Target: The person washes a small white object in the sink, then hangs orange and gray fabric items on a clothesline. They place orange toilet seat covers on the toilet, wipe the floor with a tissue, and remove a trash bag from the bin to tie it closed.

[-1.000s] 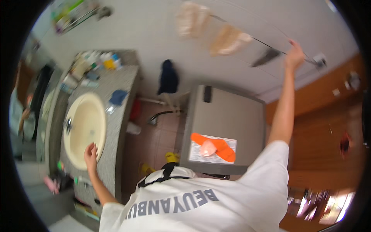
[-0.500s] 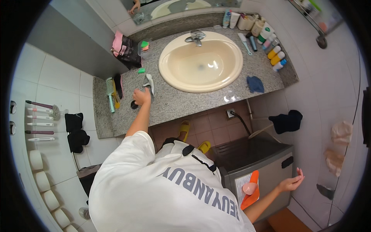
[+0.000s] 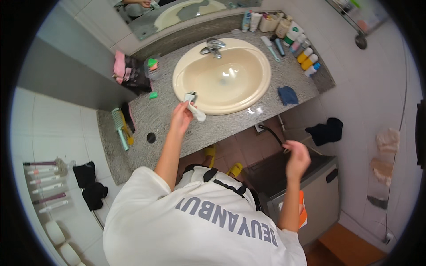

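Observation:
My left hand [image 3: 180, 116] pinches a white and grey sock [image 3: 195, 111] at the near left rim of the cream washbasin [image 3: 177, 84]. One end of the sock lies over the rim and the other droops toward the counter. My right hand [image 3: 297, 160] is in the air above the dark-topped appliance [image 3: 321, 188], its fingers loosely bent and apart, with nothing seen in them. A crumpled dark blue cloth [image 3: 288, 95] lies on the counter right of the basin.
The grey speckled counter [image 3: 173, 146] has a black round spot [image 3: 151, 138], a green brush [image 3: 120, 128] and a pink and black bag [image 3: 128, 73] at left. Bottles and tubes [image 3: 306, 55] line its right back. Dark items [image 3: 326, 131] hang at right, black ones [image 3: 91, 186] at left.
My left hand has picked the sock up off the counter and carried it right to the basin. My right hand has moved up and left. The view has turned slightly.

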Demonstrator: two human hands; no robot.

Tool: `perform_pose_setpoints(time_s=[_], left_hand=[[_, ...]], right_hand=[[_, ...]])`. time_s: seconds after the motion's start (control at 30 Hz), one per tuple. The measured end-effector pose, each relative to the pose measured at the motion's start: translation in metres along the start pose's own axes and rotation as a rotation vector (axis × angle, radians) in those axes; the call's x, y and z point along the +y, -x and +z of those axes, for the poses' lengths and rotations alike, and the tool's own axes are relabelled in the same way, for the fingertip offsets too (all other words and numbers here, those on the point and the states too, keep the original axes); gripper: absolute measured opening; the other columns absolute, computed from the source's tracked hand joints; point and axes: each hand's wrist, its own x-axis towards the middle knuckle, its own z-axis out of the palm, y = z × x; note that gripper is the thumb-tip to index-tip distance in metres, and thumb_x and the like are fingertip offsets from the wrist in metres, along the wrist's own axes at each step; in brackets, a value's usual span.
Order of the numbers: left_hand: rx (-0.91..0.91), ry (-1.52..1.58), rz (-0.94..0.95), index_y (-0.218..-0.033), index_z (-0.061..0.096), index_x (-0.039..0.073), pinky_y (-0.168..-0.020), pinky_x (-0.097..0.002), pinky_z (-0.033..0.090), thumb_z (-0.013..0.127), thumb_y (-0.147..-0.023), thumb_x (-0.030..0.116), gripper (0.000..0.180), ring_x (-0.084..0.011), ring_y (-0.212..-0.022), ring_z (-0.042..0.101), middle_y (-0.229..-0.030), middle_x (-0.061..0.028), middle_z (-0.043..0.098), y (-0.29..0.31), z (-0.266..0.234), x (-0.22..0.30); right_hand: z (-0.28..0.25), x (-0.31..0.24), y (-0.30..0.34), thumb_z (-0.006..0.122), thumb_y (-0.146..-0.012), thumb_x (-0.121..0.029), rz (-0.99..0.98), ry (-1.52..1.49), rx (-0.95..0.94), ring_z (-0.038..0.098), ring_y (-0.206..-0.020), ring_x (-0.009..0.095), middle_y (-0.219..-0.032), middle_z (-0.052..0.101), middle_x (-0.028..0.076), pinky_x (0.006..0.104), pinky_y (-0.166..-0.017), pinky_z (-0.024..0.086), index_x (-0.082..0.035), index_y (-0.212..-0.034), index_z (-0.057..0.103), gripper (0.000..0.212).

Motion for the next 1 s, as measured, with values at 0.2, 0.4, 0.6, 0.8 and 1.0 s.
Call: perform_pose_setpoints(time_s=[0.2, 0.4, 0.6, 0.8, 1.0], left_hand=[[-0.63, -0.421, -0.145, -0.099, 0.053, 0.004, -0.067, -0.025, 0.05, 0.06, -0.087, 0.008, 0.015, -0.0156, -0.071, 0.061, -0.085, -0.0057, 0.062, 0.079, 0.118, -0.02], [-1.066, -1.248, 0.674, -0.098, 0.058, -0.001, -0.079, -0.0259, 0.047, 0.064, -0.083, 0.006, 0.017, -0.0134, -0.086, 0.061, -0.092, -0.0049, 0.063, 0.147, 0.182, -0.041], [-0.727, -0.62, -0.138, -0.096, 0.061, 0.003, -0.07, -0.0208, 0.043, 0.062, -0.089, 0.019, 0.017, -0.005, -0.078, 0.054, -0.083, 0.0022, 0.06, 0.161, 0.216, -0.086], [-0.809, -0.563, 0.228, -0.092, 0.057, 0.004, -0.065, -0.0193, 0.039, 0.05, -0.096, 0.023, 0.021, -0.0027, -0.073, 0.049, -0.079, 0.004, 0.056, 0.173, 0.247, -0.09], [-1.105, -0.874, 0.027, -0.096, 0.059, 0.001, -0.071, -0.023, 0.041, 0.048, -0.096, 0.029, 0.03, -0.0064, -0.077, 0.051, -0.085, 0.0018, 0.057, 0.187, 0.27, -0.091]], right_hand=[[0.077, 0.028, -0.01, 0.036, -0.099, -0.035, 0.477, -0.651, -0.556, 0.061, -0.098, 0.019, -0.111, 0.062, 0.011, 0.0334, -0.09, 0.045, -0.001, -0.12, 0.054, 0.044], [0.034, 0.009, -0.015, 0.05, -0.094, -0.019, 0.302, -1.04, -0.227, 0.061, -0.091, 0.013, -0.103, 0.062, 0.005, 0.0304, -0.084, 0.049, -0.003, -0.113, 0.055, 0.026], [-0.033, -0.011, 0.014, 0.053, -0.092, -0.013, 0.177, -0.707, -0.164, 0.059, -0.088, 0.009, -0.099, 0.062, 0.003, 0.0231, -0.079, 0.046, -0.001, -0.113, 0.056, 0.024], [-0.1, -0.02, 0.043, 0.048, -0.092, -0.01, 0.256, -0.642, -0.186, 0.056, -0.076, 0.007, -0.094, 0.061, 0.004, 0.0194, -0.067, 0.045, -0.001, -0.115, 0.055, 0.025], [-0.174, -0.01, 0.072, 0.057, -0.088, -0.018, 0.316, -0.853, -0.433, 0.035, -0.047, 0.0, -0.081, 0.057, 0.003, 0.0162, -0.042, 0.026, -0.005, -0.112, 0.055, 0.027]])
